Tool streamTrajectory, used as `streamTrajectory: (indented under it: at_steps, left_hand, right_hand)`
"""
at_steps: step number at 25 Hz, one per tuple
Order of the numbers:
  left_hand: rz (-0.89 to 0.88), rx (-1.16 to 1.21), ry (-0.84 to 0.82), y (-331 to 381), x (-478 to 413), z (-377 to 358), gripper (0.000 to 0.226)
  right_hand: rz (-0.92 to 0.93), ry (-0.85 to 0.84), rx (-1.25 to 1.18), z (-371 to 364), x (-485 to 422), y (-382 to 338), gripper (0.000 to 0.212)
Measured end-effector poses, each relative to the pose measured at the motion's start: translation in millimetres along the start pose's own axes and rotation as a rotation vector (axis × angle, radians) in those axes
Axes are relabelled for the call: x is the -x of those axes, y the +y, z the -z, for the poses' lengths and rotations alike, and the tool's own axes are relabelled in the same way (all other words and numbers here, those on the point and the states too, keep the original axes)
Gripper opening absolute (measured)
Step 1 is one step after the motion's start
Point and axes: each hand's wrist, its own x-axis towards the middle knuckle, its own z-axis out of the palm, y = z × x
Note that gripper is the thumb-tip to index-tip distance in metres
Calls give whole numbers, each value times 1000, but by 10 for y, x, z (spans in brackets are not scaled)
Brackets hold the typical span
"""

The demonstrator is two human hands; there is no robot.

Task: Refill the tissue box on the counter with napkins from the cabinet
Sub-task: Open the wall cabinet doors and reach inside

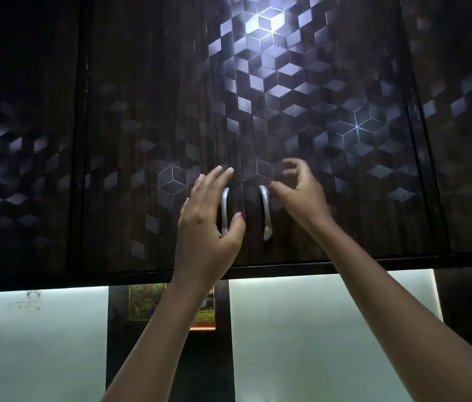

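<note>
A dark overhead cabinet with a cube pattern fills the upper view; its two middle doors, the left door (159,140) and the right door (330,134), are both closed. Each carries a curved silver handle: left handle (224,210), right handle (266,213). My left hand (205,221) is raised in front of the left handle, fingers spread, thumb curling beside it. My right hand (298,192) hovers just right of the right handle, fingers apart and slightly blurred, thumb tip near the handle's top. Neither hand holds anything. The tissue box and the napkins are out of view.
More closed cabinet doors flank the pair at far left (23,140) and far right (467,126). Below the cabinet run pale lit wall panels (316,329) split by a dark strip bearing a colourful sticker (147,303).
</note>
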Motion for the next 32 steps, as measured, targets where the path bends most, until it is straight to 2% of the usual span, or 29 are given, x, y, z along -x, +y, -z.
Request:
streamTrajectory:
  at_steps: [2, 4, 7, 10, 13, 16, 18, 19, 22, 24, 25, 27, 29, 32]
  left_hand:
    - [-4, -16, 33, -13, -6, 44, 59]
    - [8, -14, 25, -38, 9, 77, 59]
    - [24, -21, 6, -48, 32, 81, 60]
    - [44, -10, 0, -27, 76, 65, 60]
    - [27, 9, -16, 9, 123, 12, 60]
    - [44, 121, -25, 102, 102, -53, 60]
    - [89, 285, -85, 224, 27, -139, 62]
    - [122, 439, -179, 313, -17, -204, 63]
    - [93, 1039, -484, 668, -50, -457, 63]
    - [51, 1311, -539, 948, -21, -718, 58]
    - [51, 1370, -561, 1032, -10, -850, 59]
    - [43, 1357, -592, 1280, 3, -1215, 57]
    - [7, 1222, -569, 1545, 35, -1578, 60]
    - [-121, 985, -506, 1873, 133, -2071, 69]
  right_hand:
    - [-235, -169, -25, -113, -13, 79, 57]
    - [-388, -291, -118, -252, 42, 194, 63]
    - [-373, -322, -195, -362, 87, 268, 72]
    - [-321, -299, -102, -429, 143, 248, 71]
    - [-280, -242, -102, -391, 267, 190, 50]
    - [-145, -3, -182, -188, 552, -22, 27]
    - [-99, 163, -176, 41, 727, -200, 28]
    - [-110, 200, -164, 188, 788, -286, 38]
    - [-177, 211, -188, 787, 941, -492, 74]
    - [-146, 172, -166, 1265, 1097, -658, 84]
    - [-121, 143, -123, 1418, 1175, -729, 85]
    - [-77, 158, -5, 1817, 1277, -772, 86]
    - [-85, 208, 65, 2236, 1321, -756, 84]
    - [-113, 309, 173, 2802, 1352, -622, 42]
